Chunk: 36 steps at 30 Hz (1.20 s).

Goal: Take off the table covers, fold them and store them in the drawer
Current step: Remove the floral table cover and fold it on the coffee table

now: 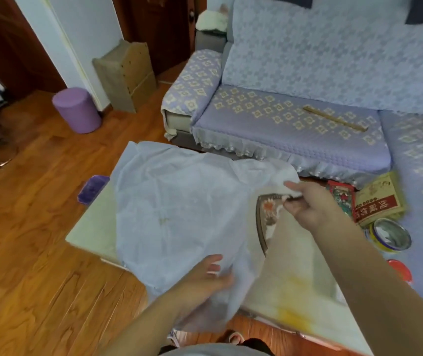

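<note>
A thin, see-through white table cover (179,209) lies crumpled over the left half of a low pale table (92,224). My right hand (308,204) pinches the cover's far right corner and holds it lifted above the table. My left hand (205,276) grips the near edge of the cover, bunched at the table's front. Where the cover is pulled back, the bare tabletop shows a yellow stain (292,299) and an oval picture mat (267,219).
A sofa with a lilac patterned cover (295,119) stands behind the table. Boxes (374,201), a metal tin (390,237) and a red lid (400,271) lie at the right. A purple stool (77,110), a wooden shelf unit (125,75) and a purple item (92,188) are on the wooden floor.
</note>
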{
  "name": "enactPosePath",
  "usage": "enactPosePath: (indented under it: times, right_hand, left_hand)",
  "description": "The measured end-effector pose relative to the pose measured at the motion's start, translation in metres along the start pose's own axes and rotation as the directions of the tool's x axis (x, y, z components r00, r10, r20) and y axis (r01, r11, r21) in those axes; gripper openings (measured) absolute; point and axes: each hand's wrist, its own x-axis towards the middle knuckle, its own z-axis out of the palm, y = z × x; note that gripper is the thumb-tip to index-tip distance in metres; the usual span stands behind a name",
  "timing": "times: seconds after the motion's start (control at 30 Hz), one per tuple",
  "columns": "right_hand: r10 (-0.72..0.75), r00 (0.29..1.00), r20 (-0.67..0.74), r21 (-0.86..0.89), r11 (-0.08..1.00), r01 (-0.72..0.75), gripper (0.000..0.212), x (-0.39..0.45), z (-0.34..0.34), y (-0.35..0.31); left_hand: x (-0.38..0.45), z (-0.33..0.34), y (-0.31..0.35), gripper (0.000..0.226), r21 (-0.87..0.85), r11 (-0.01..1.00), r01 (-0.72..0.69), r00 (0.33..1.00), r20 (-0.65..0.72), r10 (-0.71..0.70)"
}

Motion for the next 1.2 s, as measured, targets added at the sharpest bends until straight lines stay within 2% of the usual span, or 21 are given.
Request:
enactPosePath:
  times: [0.07, 0.1, 0.17, 0.23, 0.3, 0.4, 0.47, 0.53, 0.57, 0.63, 0.7, 0.73, 0.83, 0.9, 0.97, 1.0, 1.07, 1.13, 1.2]
  right_hand:
    - [-0.021, 0.997, 0.079, 0.118, 0.993, 0.012, 0.007, -0.019, 0.021, -0.011]
    - [-0.03, 0.995, 0.097, 0.154, 0.988, 0.015, 0.01, -0.027, 0.031, -0.014]
    - [-0.046, 0.99, 0.133, 0.204, 0.979, 0.018, 0.014, -0.04, 0.044, -0.017]
    - [-0.052, 0.981, 0.185, 0.263, 0.965, 0.001, 0.013, -0.051, 0.052, -0.016]
    - [-0.07, 0.973, 0.221, 0.325, 0.946, -0.006, 0.014, -0.062, 0.057, -0.015]
    - [-0.087, 0.957, 0.277, 0.353, 0.935, -0.017, 0.016, -0.074, 0.062, -0.009]
    - [-0.076, 0.949, 0.307, 0.337, 0.941, -0.034, 0.014, -0.076, 0.06, -0.006]
    - [-0.073, 0.948, 0.311, 0.322, 0.946, -0.033, 0.012, -0.077, 0.056, -0.009]
    - [-0.078, 0.949, 0.306, 0.322, 0.946, -0.026, 0.011, -0.076, 0.053, -0.013]
    - [-0.085, 0.955, 0.283, 0.311, 0.95, -0.007, 0.009, -0.07, 0.043, -0.021]
    - [-0.094, 0.966, 0.241, 0.264, 0.964, 0.029, 0.008, -0.059, 0.025, -0.029]
    - [-0.108, 0.971, 0.215, 0.244, 0.968, 0.054, 0.013, -0.054, 0.014, -0.032]
    - [-0.134, 0.983, 0.126, 0.262, 0.96, 0.097, 0.031, -0.043, -0.028, -0.027]
    - [-0.153, 0.988, -0.022, 0.263, 0.952, 0.153, 0.03, -0.048, -0.054, -0.014]
    - [-0.162, 0.964, -0.212, 0.164, 0.966, 0.199, 0.023, -0.062, -0.074, 0.01]
    - [-0.154, 0.964, -0.218, 0.121, 0.976, 0.183, 0.021, -0.073, -0.08, 0.024]
    - [-0.08, 0.996, -0.029, 0.062, 0.995, 0.081, 0.028, -0.1, -0.079, 0.044]
    - [0.082, 0.988, 0.133, -0.014, 0.997, -0.08, 0.037, -0.114, -0.076, 0.054]
    - [0.138, 0.986, 0.093, -0.029, 0.99, -0.135, 0.034, -0.103, -0.081, 0.06]
  left_hand:
    - [0.005, 0.035, 0.009, 0.114, 0.057, 0.995, -0.083, 0.997, -0.006, 0.083]
    - [0.008, 0.052, 0.01, 0.129, 0.083, 0.988, -0.129, 0.988, -0.072, 0.135]
    - [0.011, 0.076, 0.014, 0.137, 0.094, 0.981, -0.169, 0.935, -0.3, 0.19]
    - [0.01, 0.087, 0.019, 0.122, 0.065, 0.981, -0.185, 0.85, -0.491, 0.193]
    - [0.011, 0.09, 0.027, 0.11, 0.043, 0.976, -0.212, 0.783, -0.59, 0.197]
    - [0.014, 0.089, 0.05, 0.096, 0.084, 0.975, -0.207, 0.756, -0.618, 0.214]
    - [0.015, 0.084, 0.07, 0.064, -0.024, 0.951, -0.309, 0.729, -0.649, 0.22]
    - [0.006, 0.077, 0.085, 0.024, -0.224, 0.855, -0.468, 0.691, -0.695, 0.196]
    - [0.0, 0.07, 0.088, 0.011, -0.232, 0.826, -0.513, 0.662, -0.719, 0.209]
    - [-0.013, 0.054, 0.088, 0.009, -0.106, 0.823, -0.557, 0.606, -0.73, 0.316]
    - [-0.023, 0.035, 0.09, 0.014, 0.118, 0.817, -0.564, 0.545, -0.691, 0.476]
    - [-0.024, 0.024, 0.094, 0.014, 0.269, 0.792, -0.548, 0.493, -0.662, 0.565]
    - [-0.029, 0.002, 0.118, 0.015, 0.655, 0.602, -0.458, 0.356, -0.485, 0.799]
    - [-0.032, 0.007, 0.135, 0.02, 0.75, 0.477, -0.459, 0.331, -0.353, 0.875]
    - [-0.03, 0.024, 0.144, 0.025, 0.756, 0.432, -0.491, 0.358, -0.276, 0.892]
    - [-0.028, 0.035, 0.144, 0.027, 0.744, 0.42, -0.519, 0.373, -0.244, 0.895]
    - [-0.02, 0.06, 0.136, 0.029, 0.738, 0.352, -0.576, 0.398, -0.122, 0.909]
    - [-0.011, 0.088, 0.12, 0.025, 0.773, 0.269, -0.574, 0.493, 0.065, 0.868]
    - [-0.008, 0.11, 0.103, 0.01, 0.83, 0.168, -0.533, 0.568, 0.203, 0.798]
